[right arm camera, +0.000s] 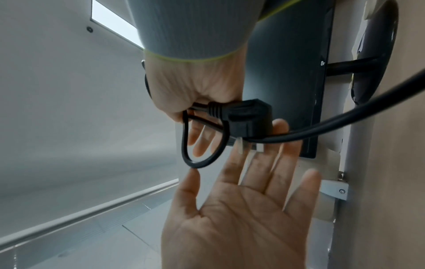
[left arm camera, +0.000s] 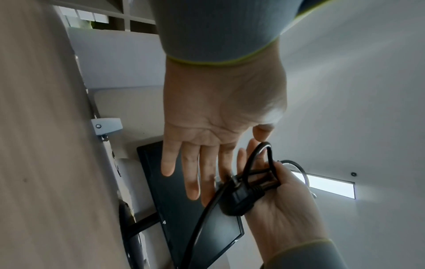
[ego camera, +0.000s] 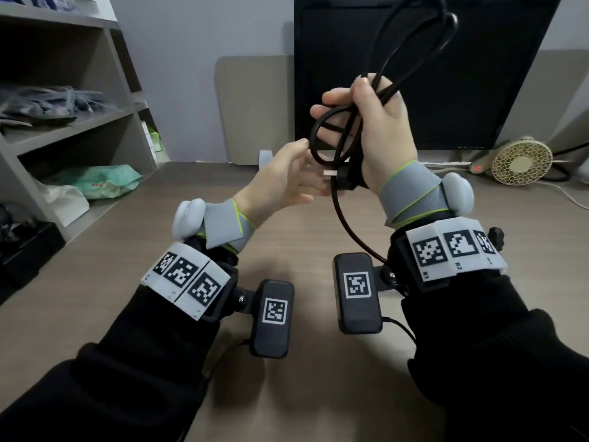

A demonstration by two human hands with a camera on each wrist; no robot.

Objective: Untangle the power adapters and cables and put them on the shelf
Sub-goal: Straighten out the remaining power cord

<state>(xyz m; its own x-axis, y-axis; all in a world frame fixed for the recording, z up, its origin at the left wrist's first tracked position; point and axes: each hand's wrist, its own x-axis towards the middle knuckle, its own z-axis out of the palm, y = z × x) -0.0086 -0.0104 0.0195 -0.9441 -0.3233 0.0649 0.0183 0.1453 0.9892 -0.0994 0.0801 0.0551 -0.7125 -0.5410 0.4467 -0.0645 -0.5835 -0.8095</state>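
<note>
My right hand (ego camera: 376, 122) is raised over the desk and grips a bundle of black power cable (ego camera: 347, 228). The loops rise in front of the monitor, and one strand hangs down to my right wrist. The cable's black plug (ego camera: 345, 177) sticks out below my right palm, prongs pointing left; it also shows in the right wrist view (right arm camera: 248, 120). My left hand (ego camera: 287, 177) is flat with straight fingers just left of the plug and holds nothing. In the right wrist view, the left thumb tip (right arm camera: 193, 172) sits right under a small cable loop (right arm camera: 195, 163). The grey shelf (ego camera: 73, 122) stands at the left.
A dark monitor (ego camera: 446, 90) stands at the back of the wooden desk (ego camera: 95, 266). A small round fan (ego camera: 522, 161) and other cords lie at the back right. The shelf holds plastic bags (ego camera: 95, 180) and packets on its lower levels.
</note>
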